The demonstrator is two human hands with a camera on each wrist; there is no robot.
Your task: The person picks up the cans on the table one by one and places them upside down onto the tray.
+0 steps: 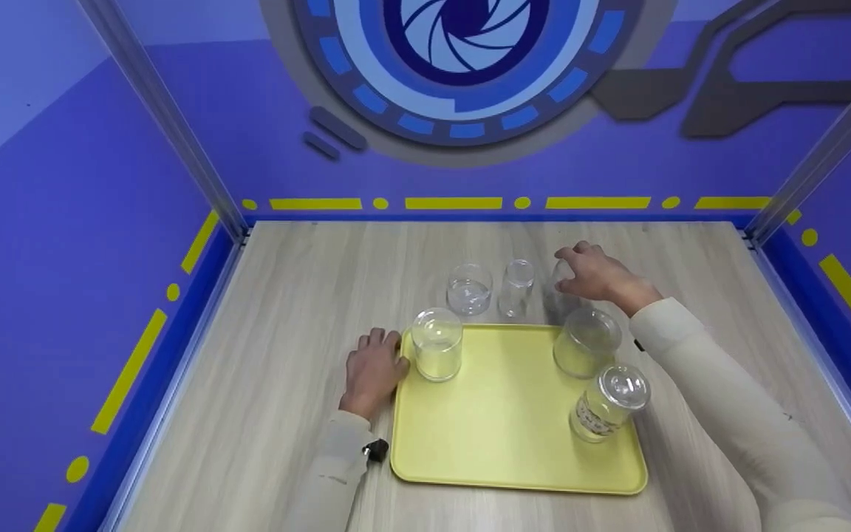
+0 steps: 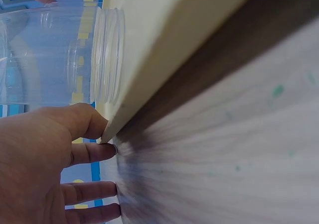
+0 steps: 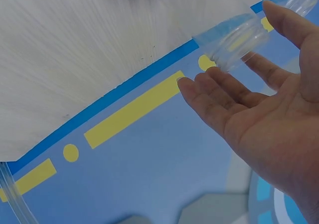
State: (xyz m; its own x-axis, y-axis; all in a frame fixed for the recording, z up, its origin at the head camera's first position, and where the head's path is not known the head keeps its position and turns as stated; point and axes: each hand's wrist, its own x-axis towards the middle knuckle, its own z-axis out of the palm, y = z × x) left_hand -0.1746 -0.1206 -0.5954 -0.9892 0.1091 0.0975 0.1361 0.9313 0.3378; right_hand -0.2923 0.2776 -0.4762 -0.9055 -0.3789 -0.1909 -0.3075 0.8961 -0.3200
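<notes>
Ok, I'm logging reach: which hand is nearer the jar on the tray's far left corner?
Left. The left hand is beside the jar, touching the tray; the right hand is past the tray's far right corner.

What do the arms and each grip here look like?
A person's: the left sleeve and right sleeve are long and pale cream. The left grip and right grip are bare hands. A small black object sits at the left wrist; a black sliver, too small to identify, shows by the right.
</notes>
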